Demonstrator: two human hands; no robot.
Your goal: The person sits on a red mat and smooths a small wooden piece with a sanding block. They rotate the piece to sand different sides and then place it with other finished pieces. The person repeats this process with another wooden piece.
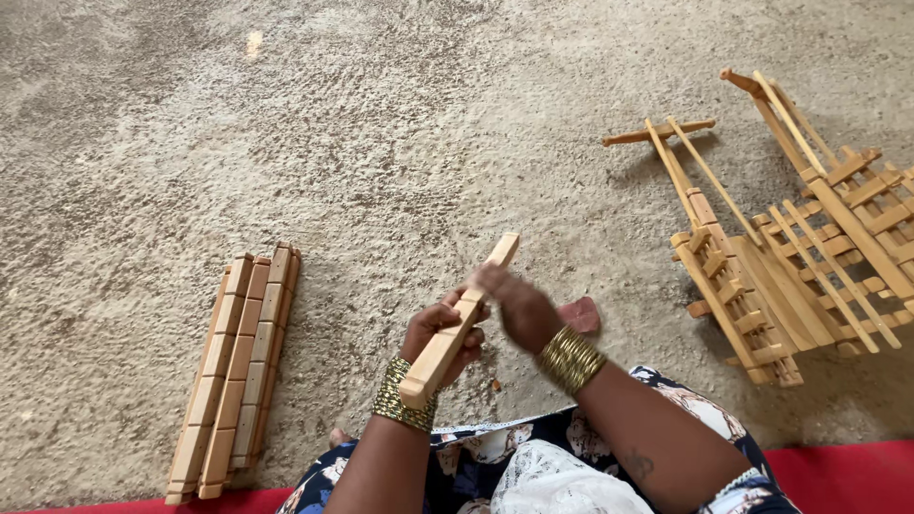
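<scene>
Near the middle of the scene, above the person's lap, the left hand (440, 333) has its grip wrapped around a pale, notched wooden slat (459, 324), which slants from near-left up to far-right; the right hand (514, 306) meets the slat's upper half, but it is blurred, so whether its grip pinches the wood or only brushes it I cannot tell; both wrists carry stacked gold bangles (569, 360). Just beyond the right hand a small reddish stone (581, 314) lies on the coarse grey-brown floor (381, 124). To the left, well apart from the hands, a bundle of long, segmented wooden slats (233, 371) lies side by side on the floor, running near to far. To the right stand two folding frames of light wooden strips (762, 286), the nearer one beside the right forearm, the farther one reaching the right edge. A patterned dark-blue and white garment (533, 466) covers the lap; a red mat (838, 476) shows along the near edge.
</scene>
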